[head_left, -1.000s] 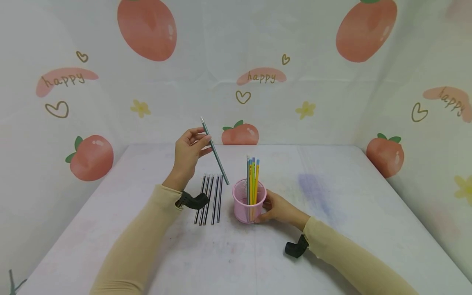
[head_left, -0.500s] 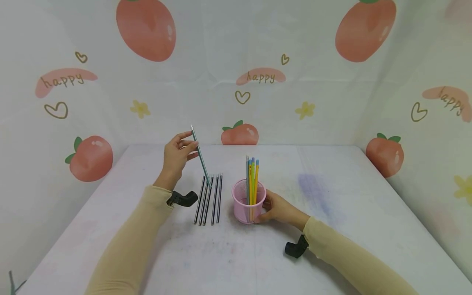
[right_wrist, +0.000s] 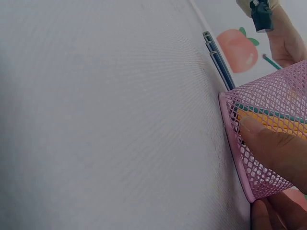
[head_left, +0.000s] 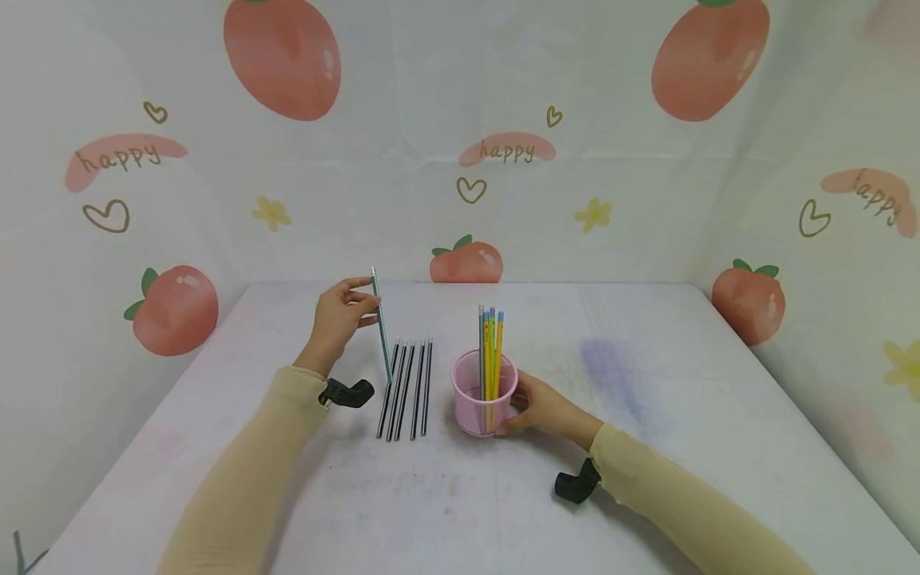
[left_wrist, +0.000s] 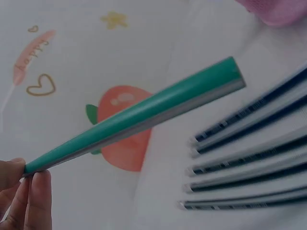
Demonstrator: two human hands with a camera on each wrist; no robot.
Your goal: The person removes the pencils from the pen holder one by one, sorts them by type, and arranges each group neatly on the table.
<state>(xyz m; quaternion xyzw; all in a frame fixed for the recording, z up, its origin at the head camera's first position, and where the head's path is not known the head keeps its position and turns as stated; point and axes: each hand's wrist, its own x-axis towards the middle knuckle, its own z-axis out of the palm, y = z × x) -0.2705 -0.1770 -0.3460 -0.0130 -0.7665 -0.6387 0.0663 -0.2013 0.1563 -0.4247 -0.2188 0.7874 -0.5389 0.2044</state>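
Note:
My left hand (head_left: 343,315) pinches a green pencil (head_left: 382,335) near its upper, silver-tipped end. The pencil points down, slightly tilted, and its lower end overlaps the leftmost of several dark striped pencils (head_left: 407,391) laid side by side on the table. In the left wrist view, thumb and fingers hold the green pencil (left_wrist: 144,117) by one end. My right hand (head_left: 549,409) holds a pink mesh pencil cup (head_left: 470,414), thumb and fingers curled about its right side near the base. Inside it stand several pencils (head_left: 492,351), yellow, green and blue-topped.
The white table (head_left: 446,511) runs back to a fabric backdrop (head_left: 402,200) printed with peaches, hearts and flowers. Black wrist mounts (head_left: 348,393) sit on both forearms. A thin dark object (head_left: 21,551) shows at the lower left corner.
My left hand has moved left and lower with the green pencil, from beside the cup to over the left end of the row; the pencil stands more upright. My right hand stays put.

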